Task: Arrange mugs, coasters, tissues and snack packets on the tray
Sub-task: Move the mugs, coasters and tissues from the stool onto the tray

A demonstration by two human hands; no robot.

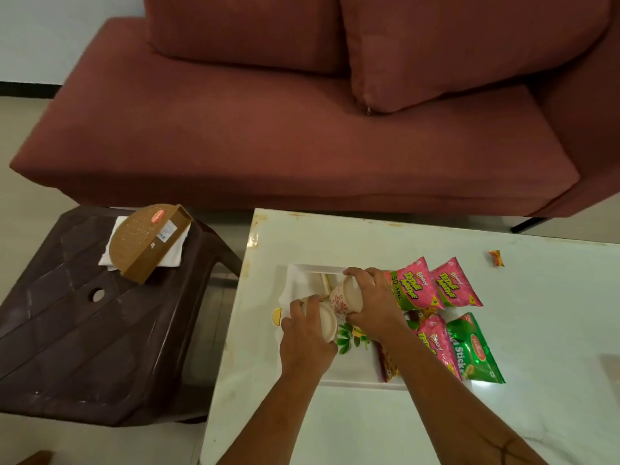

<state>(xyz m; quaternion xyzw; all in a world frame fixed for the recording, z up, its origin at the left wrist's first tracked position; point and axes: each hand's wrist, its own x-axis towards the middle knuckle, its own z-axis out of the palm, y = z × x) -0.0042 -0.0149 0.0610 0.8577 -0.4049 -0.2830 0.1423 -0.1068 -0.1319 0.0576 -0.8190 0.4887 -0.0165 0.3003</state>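
A white tray (302, 273) with a leaf print lies on the white table (503, 330). My right hand (372, 303) grips a white mug with a pink flower pattern (345, 298), tilted on its side over the tray. My left hand (308, 337) holds a second pale mug (325, 322) beside it, also tipped. Pink snack packets (416, 286) and a green one (473, 350) lie across the tray's right side. Pale coasters (320, 280) show under the mugs, mostly hidden.
A dark brown plastic stool (84, 330) stands left of the table, carrying a brown box (147, 243) on white tissues (112, 255). A maroon sofa (302, 129) runs behind. A small orange wrapper (496, 257) lies at the table's far right.
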